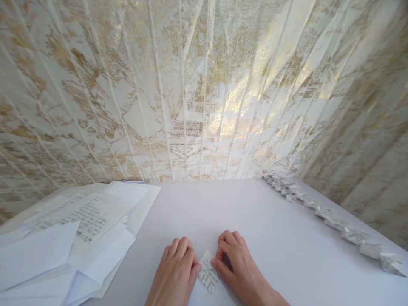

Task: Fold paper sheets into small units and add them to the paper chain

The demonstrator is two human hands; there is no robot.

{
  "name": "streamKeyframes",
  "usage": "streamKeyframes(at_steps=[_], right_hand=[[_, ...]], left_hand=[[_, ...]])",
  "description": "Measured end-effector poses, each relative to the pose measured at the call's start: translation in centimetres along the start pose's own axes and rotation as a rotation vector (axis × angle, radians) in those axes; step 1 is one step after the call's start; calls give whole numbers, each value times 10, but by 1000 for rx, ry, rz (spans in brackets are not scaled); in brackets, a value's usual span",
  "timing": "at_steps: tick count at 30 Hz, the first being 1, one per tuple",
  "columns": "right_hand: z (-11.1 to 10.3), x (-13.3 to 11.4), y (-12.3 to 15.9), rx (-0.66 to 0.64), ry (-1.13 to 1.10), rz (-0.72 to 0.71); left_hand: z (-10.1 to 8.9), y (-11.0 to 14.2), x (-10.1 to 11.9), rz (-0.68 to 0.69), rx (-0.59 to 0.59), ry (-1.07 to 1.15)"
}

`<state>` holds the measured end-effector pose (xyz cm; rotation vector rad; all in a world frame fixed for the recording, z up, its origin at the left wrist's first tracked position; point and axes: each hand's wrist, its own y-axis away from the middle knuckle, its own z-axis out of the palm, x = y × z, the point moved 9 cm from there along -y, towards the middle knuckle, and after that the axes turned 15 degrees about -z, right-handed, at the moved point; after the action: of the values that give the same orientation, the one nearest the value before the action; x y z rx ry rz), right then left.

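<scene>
A small diamond of folded paper (208, 274) with printed writing and crease lines lies on the table in front of me. My left hand (178, 267) is at its left side, fingers curled, the thumb and forefinger pressed together at the paper's left corner. On the opposite side, my right hand (236, 265) has its thumb at the right edge and its fingers bent in. Both hands rest low over the tabletop, and the undersides of the fingers are hidden.
Loose sheets and printed pages (92, 216) are heaped on the left of the white table (197, 208). Along the right edge runs a row of several folded paper pieces (331, 219). A gold-patterned curtain (191, 93) hangs behind the table and round its right side.
</scene>
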<state>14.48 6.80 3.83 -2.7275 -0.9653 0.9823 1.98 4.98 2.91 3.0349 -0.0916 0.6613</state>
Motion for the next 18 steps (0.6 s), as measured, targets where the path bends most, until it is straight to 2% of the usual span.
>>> streamKeyframes(at_steps=[10,18], right_hand=[[2,3,-1,-14,52,6],[-2,3,2,-77,-32,-19]], left_hand=[[-4,1,0,29,76,84],[-5,0,-4,65,91,208]])
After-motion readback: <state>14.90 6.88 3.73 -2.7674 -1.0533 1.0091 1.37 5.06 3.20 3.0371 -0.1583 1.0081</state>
